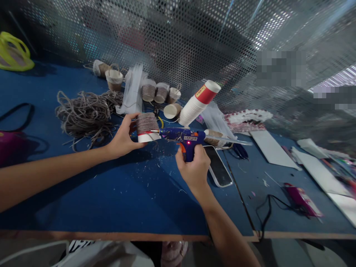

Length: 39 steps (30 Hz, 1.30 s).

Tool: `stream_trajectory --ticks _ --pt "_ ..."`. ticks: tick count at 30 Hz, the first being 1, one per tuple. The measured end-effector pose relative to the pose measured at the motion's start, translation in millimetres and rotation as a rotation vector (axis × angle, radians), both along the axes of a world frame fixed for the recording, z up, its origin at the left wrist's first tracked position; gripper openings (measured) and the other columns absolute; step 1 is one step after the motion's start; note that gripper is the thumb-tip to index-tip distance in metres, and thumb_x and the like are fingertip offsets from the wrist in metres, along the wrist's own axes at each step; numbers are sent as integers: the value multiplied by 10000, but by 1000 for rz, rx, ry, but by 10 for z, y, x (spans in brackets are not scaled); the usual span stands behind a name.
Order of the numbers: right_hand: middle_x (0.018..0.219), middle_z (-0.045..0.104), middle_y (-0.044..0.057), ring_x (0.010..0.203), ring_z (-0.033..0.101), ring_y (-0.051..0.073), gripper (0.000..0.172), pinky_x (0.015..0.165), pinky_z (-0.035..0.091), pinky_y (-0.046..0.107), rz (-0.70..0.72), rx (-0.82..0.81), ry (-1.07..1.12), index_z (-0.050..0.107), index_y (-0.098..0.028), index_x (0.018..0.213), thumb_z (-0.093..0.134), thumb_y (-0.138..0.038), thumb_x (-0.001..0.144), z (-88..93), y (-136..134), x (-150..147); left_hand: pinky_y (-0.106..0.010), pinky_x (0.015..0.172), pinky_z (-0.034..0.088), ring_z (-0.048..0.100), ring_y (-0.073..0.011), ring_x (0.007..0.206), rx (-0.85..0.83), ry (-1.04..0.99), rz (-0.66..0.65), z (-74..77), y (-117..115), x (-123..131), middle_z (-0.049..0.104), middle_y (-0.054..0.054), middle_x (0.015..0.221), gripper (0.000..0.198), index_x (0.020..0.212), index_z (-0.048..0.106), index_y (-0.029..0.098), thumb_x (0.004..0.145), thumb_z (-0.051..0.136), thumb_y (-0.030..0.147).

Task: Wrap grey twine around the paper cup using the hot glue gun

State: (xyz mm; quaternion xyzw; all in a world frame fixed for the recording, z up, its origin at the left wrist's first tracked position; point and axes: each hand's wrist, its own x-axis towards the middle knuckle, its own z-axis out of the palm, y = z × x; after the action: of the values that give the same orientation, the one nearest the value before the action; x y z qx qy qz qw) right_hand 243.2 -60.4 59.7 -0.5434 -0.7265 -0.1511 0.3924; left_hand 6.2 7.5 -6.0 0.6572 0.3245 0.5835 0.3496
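My left hand (125, 135) is closed around a paper cup (147, 126) wrapped in grey-brown cord, with a red and white band bare near one end. In my right hand (193, 163) is a blue glue gun (178, 135), its red light lit and a clear glue stick (233, 139) sticking out of its back. One finger rests by the orange trigger (182, 147). The gun's metal tip meets the cup at the red band or is very close to it. To the left lies a tangled heap of grey cord (86, 111).
Several cord-wrapped cups (148, 90) stand behind, beside a leaning stack of paper cups (196, 105). A phone (219, 168) lies right of my right hand. Farther right are white boards (274, 148) and a magenta device (303, 200) with a black cable. A perforated metal screen (167, 48) closes off the back.
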Motion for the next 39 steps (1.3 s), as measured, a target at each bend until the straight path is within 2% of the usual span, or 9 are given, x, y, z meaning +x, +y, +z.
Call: stream_trajectory --ticks 19,28,39 --pt "750 616 39 653 613 211 108 601 509 351 -53 -23 17 517 -228 875 547 -312 814 6 13 43 -447 1009 584 674 -284 1175 -21 -7 -20 15 3 7 580 -135 1317 799 1313 399 243 662 859 300" --pt "797 653 64 689 644 228 136 629 529 369 -58 32 18 541 -214 920 539 -293 810 -26 53 61 -455 1042 567 667 -282 1194 -7 -28 -11 -8 4 16 570 -130 1311 776 1292 389 244 671 850 319" --pt "758 620 44 676 615 220 123 634 517 358 -85 -39 36 517 -219 874 546 -303 789 -39 78 106 -439 996 586 682 -273 1139 -32 -73 -38 -12 10 12 592 -117 1275 779 1289 405 250 658 860 293"
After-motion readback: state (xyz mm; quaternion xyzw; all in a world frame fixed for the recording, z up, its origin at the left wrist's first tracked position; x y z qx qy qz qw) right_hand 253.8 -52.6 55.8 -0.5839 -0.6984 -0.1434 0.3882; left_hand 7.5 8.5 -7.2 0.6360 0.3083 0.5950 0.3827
